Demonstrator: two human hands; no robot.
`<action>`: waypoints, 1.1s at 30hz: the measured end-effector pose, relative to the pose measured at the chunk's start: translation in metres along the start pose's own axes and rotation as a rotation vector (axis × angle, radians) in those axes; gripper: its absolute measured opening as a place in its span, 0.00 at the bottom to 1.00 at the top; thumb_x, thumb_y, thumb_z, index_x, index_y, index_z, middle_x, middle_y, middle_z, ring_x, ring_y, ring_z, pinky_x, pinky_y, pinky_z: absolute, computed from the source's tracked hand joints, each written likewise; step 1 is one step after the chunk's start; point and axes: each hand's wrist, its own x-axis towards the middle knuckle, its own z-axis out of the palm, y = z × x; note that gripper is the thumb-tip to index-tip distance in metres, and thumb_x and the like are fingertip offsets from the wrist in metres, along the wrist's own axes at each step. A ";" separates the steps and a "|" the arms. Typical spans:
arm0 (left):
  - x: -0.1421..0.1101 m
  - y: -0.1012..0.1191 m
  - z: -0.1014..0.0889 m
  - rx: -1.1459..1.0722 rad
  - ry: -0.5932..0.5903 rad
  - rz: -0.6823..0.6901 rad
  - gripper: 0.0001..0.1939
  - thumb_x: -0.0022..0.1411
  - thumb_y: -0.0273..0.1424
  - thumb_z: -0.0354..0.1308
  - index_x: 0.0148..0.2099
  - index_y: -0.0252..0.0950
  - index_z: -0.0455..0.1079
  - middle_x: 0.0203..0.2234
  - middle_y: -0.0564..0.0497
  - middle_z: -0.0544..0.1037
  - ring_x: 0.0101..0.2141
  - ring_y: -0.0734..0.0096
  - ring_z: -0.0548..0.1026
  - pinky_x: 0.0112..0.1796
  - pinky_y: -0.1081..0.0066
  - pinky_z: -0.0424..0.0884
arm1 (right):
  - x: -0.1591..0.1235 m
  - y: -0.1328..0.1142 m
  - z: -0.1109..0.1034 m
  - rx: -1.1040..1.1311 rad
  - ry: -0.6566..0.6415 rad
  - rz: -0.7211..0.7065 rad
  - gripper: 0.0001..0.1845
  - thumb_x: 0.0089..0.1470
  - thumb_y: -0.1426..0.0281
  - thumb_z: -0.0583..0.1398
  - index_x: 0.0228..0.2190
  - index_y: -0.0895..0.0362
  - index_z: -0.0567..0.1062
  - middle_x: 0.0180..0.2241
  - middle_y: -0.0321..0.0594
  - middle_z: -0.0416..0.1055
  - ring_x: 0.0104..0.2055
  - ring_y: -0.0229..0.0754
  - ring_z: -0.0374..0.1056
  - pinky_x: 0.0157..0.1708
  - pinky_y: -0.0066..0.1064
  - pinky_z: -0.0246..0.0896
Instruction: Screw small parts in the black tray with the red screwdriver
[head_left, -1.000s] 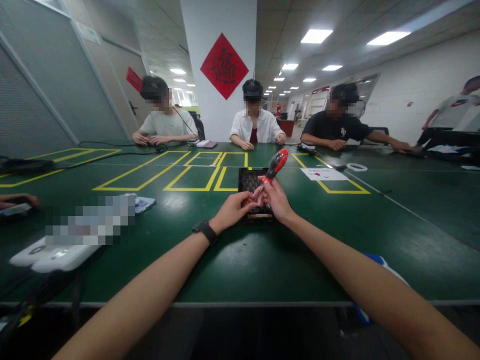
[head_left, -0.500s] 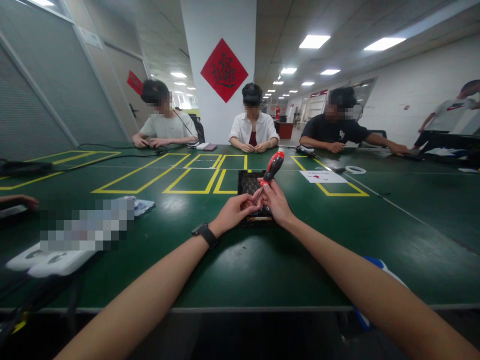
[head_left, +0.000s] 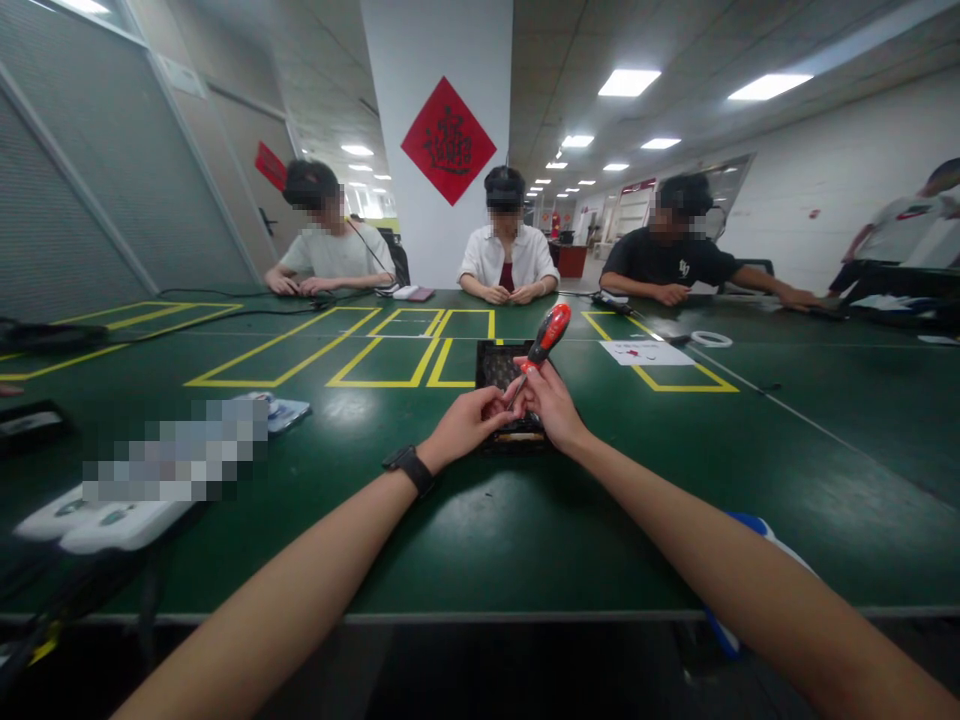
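Note:
My right hand grips a red-and-black screwdriver low on its handle, which leans up and to the right. Its metal shaft points down between my fingers. My left hand is closed in a pinch at the shaft's lower end; what lies between its fingertips is hidden. Under both hands a black open tray or case rests on the green table, with dark patterned contents I cannot make out. My fingers cover part of it.
White power strips with cables lie on the left. A printed sheet and a roll of white tape are at right. Yellow tape outlines mark the green table. Three people sit across; another stands far right.
The screwdriver's handle has turned in my right hand while both hands stay over the tray. The view tilted slightly up. At the left edge another person's hand has drawn back from a dark object.

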 end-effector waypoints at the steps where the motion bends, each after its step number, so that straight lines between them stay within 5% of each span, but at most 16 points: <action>1: 0.000 0.000 0.000 -0.008 0.010 -0.015 0.13 0.55 0.39 0.56 0.33 0.33 0.67 0.21 0.55 0.67 0.23 0.77 0.62 0.26 0.76 0.59 | 0.000 -0.001 0.001 -0.005 -0.003 -0.001 0.19 0.55 0.57 0.50 0.45 0.54 0.60 0.27 0.34 0.71 0.18 0.31 0.63 0.20 0.24 0.57; 11: 0.001 0.000 -0.001 -0.060 -0.021 0.011 0.13 0.60 0.36 0.50 0.35 0.32 0.70 0.26 0.52 0.72 0.28 0.75 0.67 0.32 0.74 0.62 | 0.000 -0.004 0.000 0.017 0.004 0.017 0.20 0.56 0.57 0.50 0.46 0.54 0.60 0.29 0.35 0.71 0.21 0.32 0.65 0.21 0.24 0.58; 17: 0.001 0.002 -0.001 -0.057 0.011 -0.048 0.15 0.54 0.41 0.57 0.30 0.32 0.65 0.21 0.56 0.67 0.23 0.78 0.62 0.26 0.77 0.58 | 0.000 -0.004 0.001 0.023 0.005 0.012 0.18 0.56 0.58 0.50 0.45 0.54 0.60 0.28 0.34 0.70 0.20 0.31 0.65 0.21 0.24 0.58; 25: 0.001 0.003 -0.003 0.011 -0.043 0.026 0.14 0.61 0.36 0.47 0.32 0.33 0.69 0.24 0.53 0.70 0.27 0.75 0.65 0.31 0.74 0.60 | 0.001 -0.004 0.000 0.034 0.003 0.019 0.18 0.55 0.58 0.50 0.45 0.53 0.59 0.27 0.33 0.70 0.20 0.32 0.65 0.21 0.25 0.59; 33: 0.001 0.001 -0.001 0.021 -0.010 -0.027 0.14 0.55 0.40 0.55 0.28 0.33 0.63 0.21 0.56 0.66 0.23 0.77 0.61 0.26 0.76 0.57 | -0.001 -0.004 0.001 0.014 0.000 0.000 0.18 0.56 0.58 0.50 0.45 0.53 0.60 0.26 0.33 0.70 0.19 0.31 0.64 0.21 0.24 0.58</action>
